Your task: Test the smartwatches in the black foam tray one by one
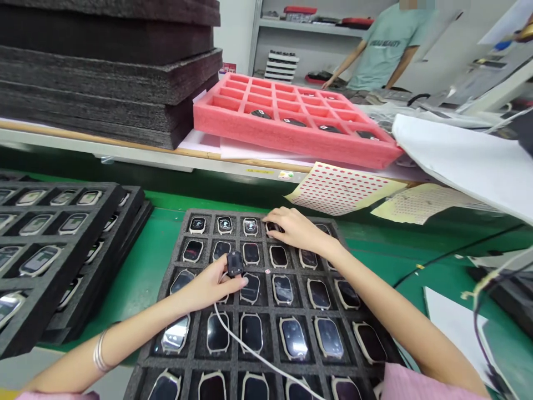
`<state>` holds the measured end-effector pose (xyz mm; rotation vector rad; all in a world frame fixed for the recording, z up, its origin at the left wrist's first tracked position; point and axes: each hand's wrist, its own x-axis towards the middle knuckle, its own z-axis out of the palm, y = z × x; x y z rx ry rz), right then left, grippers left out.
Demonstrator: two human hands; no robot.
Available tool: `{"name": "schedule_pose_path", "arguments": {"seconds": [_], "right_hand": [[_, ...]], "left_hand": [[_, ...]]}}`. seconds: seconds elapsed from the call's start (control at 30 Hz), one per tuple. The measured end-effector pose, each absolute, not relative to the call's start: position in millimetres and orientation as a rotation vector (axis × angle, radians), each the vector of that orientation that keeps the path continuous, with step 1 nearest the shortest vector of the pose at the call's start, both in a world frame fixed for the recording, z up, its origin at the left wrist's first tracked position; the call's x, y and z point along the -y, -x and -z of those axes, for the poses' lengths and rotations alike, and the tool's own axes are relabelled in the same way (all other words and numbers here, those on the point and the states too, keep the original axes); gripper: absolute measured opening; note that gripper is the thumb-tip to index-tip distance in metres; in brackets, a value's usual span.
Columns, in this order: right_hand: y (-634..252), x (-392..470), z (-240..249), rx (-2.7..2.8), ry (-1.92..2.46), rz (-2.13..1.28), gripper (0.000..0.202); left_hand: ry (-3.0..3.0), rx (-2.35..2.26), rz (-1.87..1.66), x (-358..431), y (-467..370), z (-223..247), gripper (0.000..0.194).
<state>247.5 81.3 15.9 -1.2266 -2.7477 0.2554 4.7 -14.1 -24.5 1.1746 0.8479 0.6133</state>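
Observation:
A dark grey foam tray (270, 309) full of watches in square compartments lies in front of me. My left hand (216, 282) pinches a small black device (235, 263) above the second and third rows; a white cable (250, 350) trails from near that hand to the bottom edge. My right hand (289, 226) reaches into the fourth compartment of the back row, its fingers around a watch (272, 227) that they partly cover. Three back-row watches to the left, such as this lit one (250, 226), have glowing screens. Most other screens are dark.
More foam trays of watches (104, 222) are stacked at the left on the green table (137, 250). A shelf above holds black foam slabs (125, 83) and a red foam tray (250, 130). Dotted sticker sheets (333, 189) hang from it. Behind stands a person (385, 47).

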Motion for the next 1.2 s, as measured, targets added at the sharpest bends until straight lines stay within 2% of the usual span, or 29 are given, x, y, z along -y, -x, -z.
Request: {"name": "schedule_pose_path", "arguments": {"seconds": [0.23,0.43,0.57,0.67,0.87,1.0,1.2], "right_hand": [[-257.2,-88.3,-21.2,2.813,1.260,-0.294,0.033],[-269.6,-68.3,-27.9,2.600,1.229,-0.311,0.039],[-257.8,-30.6,-27.6,2.523,0.969,-0.424,0.041],[-239.9,-9.4,-17.5,2.616,0.879,-0.382,0.040],[-230.2,1.2,0.7,2.610,0.819,-0.220,0.033],[-231.4,5.3,4.4,2.516,0.778,-0.119,0.033],[-232.2,8.2,9.4,2.434,0.763,-0.260,0.039]], "left_hand": [[-1.077,-0.859,-0.480,9.0,-35.7,-16.7,0.032],[-1.004,-0.799,-0.555,4.0,-52.1,6.0,0.033],[-0.974,-0.759,-0.559,5.0,-44.5,14.0,0.038],[-0.991,-0.740,-0.558,6.2,-41.1,17.3,0.042],[-1.170,-0.857,-0.577,11.2,-47.5,27.8,0.032],[-1.209,-0.858,-0.728,13.6,-51.2,30.7,0.025],[-1.203,-0.826,-0.742,15.8,-47.8,35.0,0.034]]}}
